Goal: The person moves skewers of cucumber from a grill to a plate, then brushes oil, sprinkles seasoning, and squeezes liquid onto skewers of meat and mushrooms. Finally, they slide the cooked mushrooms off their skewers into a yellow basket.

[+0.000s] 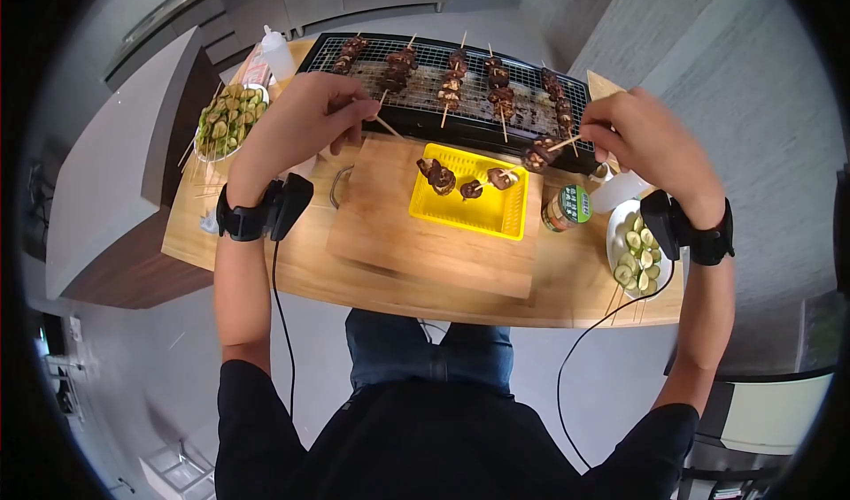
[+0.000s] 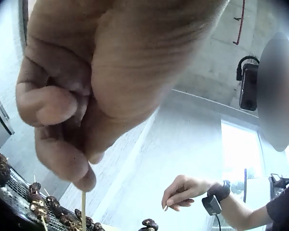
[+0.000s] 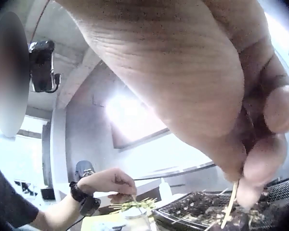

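Note:
My left hand [image 1: 323, 115] pinches a thin wooden stick [image 1: 390, 127] between thumb and fingers, above the grill's front edge; the left wrist view shows the stick [image 2: 84, 211] pointing down from the fingertips. Whether it joins the meat below cannot be told. At the right, my right hand [image 1: 642, 128] pinches a skewer [image 1: 565, 143] with browned meat [image 1: 538, 155] on its far end, over the yellow tray's back right corner. Inside the yellow tray [image 1: 469, 223] lie browned pieces on the left [image 1: 438, 178], in the middle [image 1: 472, 188] and on the right [image 1: 502, 179].
A black grill [image 1: 425, 119] with several meat skewers stands behind the tray. The tray is on a wooden board [image 1: 425, 257]. A green-lidded jar [image 1: 567, 206], a plate of green slices [image 1: 636, 252] and a white bottle [image 1: 620, 190] are at right; a heaped plate [image 1: 230, 121] and squeeze bottle [image 1: 277, 53] at left.

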### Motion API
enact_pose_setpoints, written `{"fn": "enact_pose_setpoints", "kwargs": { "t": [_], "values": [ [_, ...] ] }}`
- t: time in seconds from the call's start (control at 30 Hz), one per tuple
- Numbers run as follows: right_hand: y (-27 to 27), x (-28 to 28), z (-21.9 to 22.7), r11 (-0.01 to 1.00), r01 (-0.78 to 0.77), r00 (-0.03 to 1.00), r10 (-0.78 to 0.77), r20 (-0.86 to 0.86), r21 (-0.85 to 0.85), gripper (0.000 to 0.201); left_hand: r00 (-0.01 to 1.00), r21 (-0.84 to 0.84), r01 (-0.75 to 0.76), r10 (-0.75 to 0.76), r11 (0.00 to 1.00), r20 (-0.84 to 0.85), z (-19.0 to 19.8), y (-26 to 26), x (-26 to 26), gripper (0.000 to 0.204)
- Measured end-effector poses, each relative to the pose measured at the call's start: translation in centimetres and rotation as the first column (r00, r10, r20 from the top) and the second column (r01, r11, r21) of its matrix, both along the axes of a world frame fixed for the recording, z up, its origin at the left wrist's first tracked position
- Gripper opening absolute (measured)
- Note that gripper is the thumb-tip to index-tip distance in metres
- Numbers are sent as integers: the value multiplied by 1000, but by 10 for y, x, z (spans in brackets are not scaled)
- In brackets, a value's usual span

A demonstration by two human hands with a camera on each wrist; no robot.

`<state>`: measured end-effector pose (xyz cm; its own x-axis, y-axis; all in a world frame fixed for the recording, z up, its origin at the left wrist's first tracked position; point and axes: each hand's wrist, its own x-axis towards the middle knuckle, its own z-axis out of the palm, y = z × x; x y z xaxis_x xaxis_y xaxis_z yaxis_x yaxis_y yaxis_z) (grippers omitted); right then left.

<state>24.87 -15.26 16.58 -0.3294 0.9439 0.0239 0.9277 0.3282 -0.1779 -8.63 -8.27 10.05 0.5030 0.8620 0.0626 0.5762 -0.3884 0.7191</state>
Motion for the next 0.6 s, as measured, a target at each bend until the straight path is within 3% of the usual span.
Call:
{"fn": "enact_pose_setpoints", "kwargs": {
  "t": [0.03, 0.07, 0.17, 0.37, 0.6],
  "values": [
    [1, -6, 0, 975, -129, 989, 114, 95, 181, 10, 999, 28, -14, 13, 999, 31, 1, 0, 2, 16],
    [1, -13, 4, 981, -74, 986, 46, 158, 180, 9, 998, 57, -29, 26, 998, 63, 2, 0, 3, 16],
    [2, -21, 8, 959, -130, 965, 64, 253, 251, 13, 988, 59, -94, 86, 994, 131, 3, 3, 3, 15],
    [12, -20, -10, 873, -234, 961, 140, 240, 428, 14, 967, 93, -106, 81, 990, 242, 7, -1, -2, 15],
    [12, -18, -13, 911, -150, 982, 93, 163, 384, 15, 961, 180, -108, 56, 978, 271, 14, -12, 3, 16]
  ]
}}
